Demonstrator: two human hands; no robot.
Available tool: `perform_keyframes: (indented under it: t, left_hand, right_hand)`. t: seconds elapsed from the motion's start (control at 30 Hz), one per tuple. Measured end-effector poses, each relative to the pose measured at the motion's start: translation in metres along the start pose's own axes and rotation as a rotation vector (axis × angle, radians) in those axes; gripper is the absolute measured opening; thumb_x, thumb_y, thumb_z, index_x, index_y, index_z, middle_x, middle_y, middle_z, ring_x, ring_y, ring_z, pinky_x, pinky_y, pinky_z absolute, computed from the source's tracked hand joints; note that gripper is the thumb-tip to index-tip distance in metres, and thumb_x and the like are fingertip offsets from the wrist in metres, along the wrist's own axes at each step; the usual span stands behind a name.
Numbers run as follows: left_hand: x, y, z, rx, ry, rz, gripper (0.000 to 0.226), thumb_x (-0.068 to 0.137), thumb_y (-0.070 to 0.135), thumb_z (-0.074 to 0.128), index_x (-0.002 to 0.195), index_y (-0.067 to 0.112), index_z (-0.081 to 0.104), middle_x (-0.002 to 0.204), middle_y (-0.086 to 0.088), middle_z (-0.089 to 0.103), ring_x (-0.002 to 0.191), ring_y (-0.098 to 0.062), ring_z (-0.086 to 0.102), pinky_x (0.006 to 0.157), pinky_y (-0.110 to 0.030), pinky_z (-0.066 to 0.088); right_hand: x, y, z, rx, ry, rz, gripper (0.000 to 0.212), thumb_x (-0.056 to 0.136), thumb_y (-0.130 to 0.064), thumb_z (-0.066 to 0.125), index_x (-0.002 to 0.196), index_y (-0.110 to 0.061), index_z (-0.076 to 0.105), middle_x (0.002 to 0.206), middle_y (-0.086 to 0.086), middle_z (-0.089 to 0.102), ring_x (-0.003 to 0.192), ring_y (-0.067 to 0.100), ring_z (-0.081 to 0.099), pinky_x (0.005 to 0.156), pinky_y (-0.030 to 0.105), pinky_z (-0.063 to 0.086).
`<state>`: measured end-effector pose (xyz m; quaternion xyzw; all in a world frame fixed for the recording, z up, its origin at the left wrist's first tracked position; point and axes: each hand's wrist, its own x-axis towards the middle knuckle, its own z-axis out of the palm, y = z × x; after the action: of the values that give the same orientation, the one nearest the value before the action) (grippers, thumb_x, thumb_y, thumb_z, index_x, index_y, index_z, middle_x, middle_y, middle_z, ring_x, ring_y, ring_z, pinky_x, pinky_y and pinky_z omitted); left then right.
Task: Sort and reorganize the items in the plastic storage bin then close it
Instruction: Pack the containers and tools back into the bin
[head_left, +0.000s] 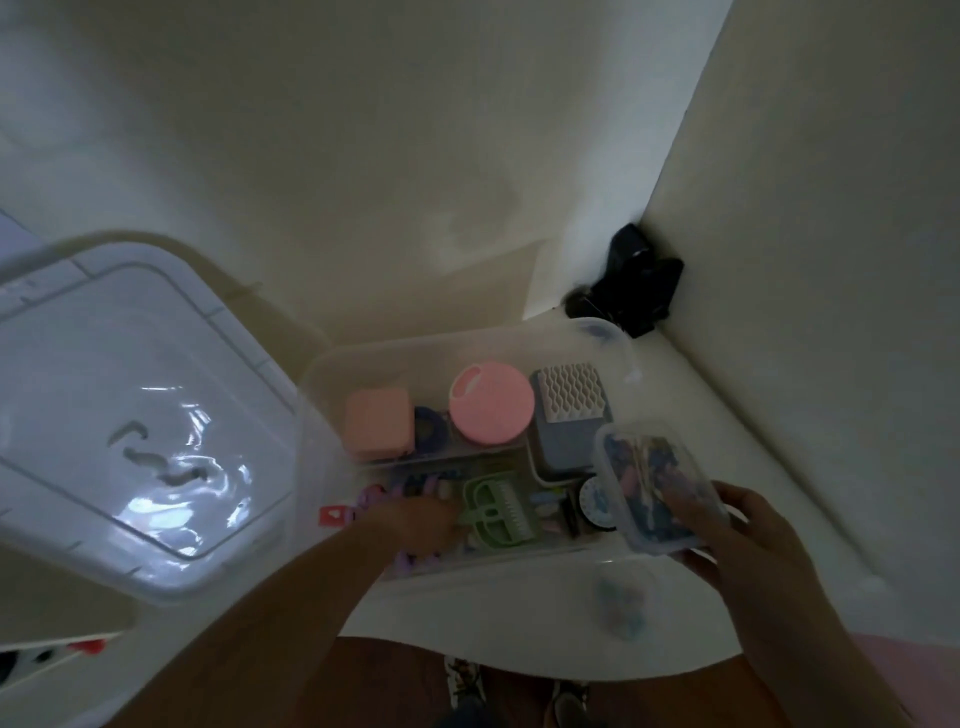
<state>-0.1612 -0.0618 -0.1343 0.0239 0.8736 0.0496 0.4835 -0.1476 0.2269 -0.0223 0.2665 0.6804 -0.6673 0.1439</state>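
Inside clear bin (621, 340), pink tub (491, 404), grey brush (570, 410), L hand (415, 519) fingers unclear, R hand (727, 535) fingers gripping small box (655, 486)

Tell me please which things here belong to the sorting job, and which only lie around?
Job: plastic storage bin, its lid, small clear box held by right hand, green comb at left hand, pink round container.
Around: black object in corner.

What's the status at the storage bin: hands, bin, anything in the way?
Left hand down in the open storage bin at the green comb, grip unclear. Right hand holds a small clear box over the bin's corner. Lid off, lying left.
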Motion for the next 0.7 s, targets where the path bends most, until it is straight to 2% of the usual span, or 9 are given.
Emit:
perform_keyframes:
  t: [0.1,0.2,0.27,0.33,0.47,0.53,0.57,0.63,0.7]
  left_hand:
    - [0.018,0.002,0.015,0.073,0.100,-0.053,0.050,0.109,0.020,0.025,0.156,0.006,0.019,0.150,-0.025,0.043,0.140,-0.042,0.037,0.108,-0.054,0.034]
    - [0.033,-0.003,0.023,0.213,0.216,-0.035,0.048,0.105,0.009,0.028,0.152,0.003,0.026,0.137,-0.025,0.055,0.131,-0.045,0.047,0.101,-0.055,0.043]
    - [0.038,-0.003,0.022,0.305,0.257,-0.018,0.046,0.105,0.014,0.033,0.149,0.004,0.033,0.136,-0.022,0.055,0.130,-0.041,0.047,0.098,-0.050,0.046]
    - [0.040,-0.001,0.017,0.323,0.309,0.007,0.048,0.103,0.029,0.041,0.145,0.005,0.039,0.136,-0.019,0.054,0.128,-0.037,0.051,0.094,-0.044,0.049]
    - [0.019,0.000,0.006,0.174,0.499,0.056,0.044,0.097,0.038,0.047,0.127,0.006,0.050,0.123,-0.015,0.060,0.112,-0.033,0.063,0.089,-0.040,0.052]
    - [0.001,0.008,0.003,-0.177,0.633,0.156,0.031,0.099,0.042,0.047,0.103,0.014,0.058,0.100,-0.005,0.064,0.099,-0.028,0.064,0.081,-0.037,0.049]
    - [-0.012,0.018,-0.001,-0.503,0.640,0.201,0.030,0.099,0.043,0.051,0.094,0.015,0.060,0.088,0.000,0.063,0.092,-0.024,0.064,0.079,-0.036,0.048]
    - [-0.034,0.042,-0.010,-1.304,0.442,0.249,0.033,0.096,0.043,0.060,0.097,0.011,0.068,0.084,-0.001,0.067,0.083,-0.021,0.066,0.077,-0.034,0.053]
    - [-0.041,0.056,-0.013,-1.747,0.220,0.219,0.033,0.097,0.038,0.062,0.107,0.008,0.071,0.089,-0.008,0.073,0.082,-0.024,0.070,0.075,-0.037,0.058]
  right_hand:
    - [0.000,0.002,0.002,0.000,0.010,0.003,0.033,0.082,-0.025,0.075,0.107,-0.010,0.059,0.101,0.011,0.070,0.090,0.024,0.071,0.073,0.034,0.057]
    - [0.001,0.005,0.006,-0.013,0.002,0.018,0.033,0.083,-0.024,0.074,0.107,-0.009,0.058,0.101,0.011,0.069,0.090,0.025,0.070,0.076,0.037,0.058]
    - [0.002,0.008,0.008,-0.023,0.000,0.023,0.033,0.083,-0.023,0.075,0.107,-0.009,0.059,0.102,0.012,0.069,0.089,0.025,0.071,0.075,0.037,0.058]
    - [0.003,0.010,0.009,-0.034,-0.004,0.026,0.033,0.083,-0.023,0.075,0.107,-0.009,0.059,0.101,0.011,0.069,0.089,0.024,0.071,0.073,0.035,0.058]
    - [0.007,0.011,0.012,-0.016,-0.017,0.031,0.033,0.083,-0.022,0.075,0.107,-0.008,0.058,0.103,0.013,0.068,0.091,0.026,0.070,0.075,0.038,0.058]
    - [0.009,0.013,0.016,0.002,-0.022,0.035,0.033,0.083,-0.022,0.075,0.109,-0.008,0.058,0.104,0.013,0.067,0.092,0.027,0.070,0.076,0.039,0.058]
    - [0.010,0.014,0.020,-0.006,-0.037,0.034,0.033,0.084,-0.022,0.075,0.109,-0.009,0.058,0.104,0.013,0.068,0.092,0.027,0.070,0.076,0.039,0.058]
    - [0.011,0.014,0.033,-0.053,-0.115,0.022,0.033,0.084,-0.021,0.075,0.111,-0.010,0.061,0.103,0.012,0.070,0.091,0.027,0.071,0.078,0.042,0.060]
    - [0.014,0.017,0.047,-0.148,-0.195,-0.026,0.030,0.083,-0.020,0.076,0.108,-0.010,0.064,0.100,0.011,0.072,0.089,0.027,0.071,0.080,0.047,0.060]
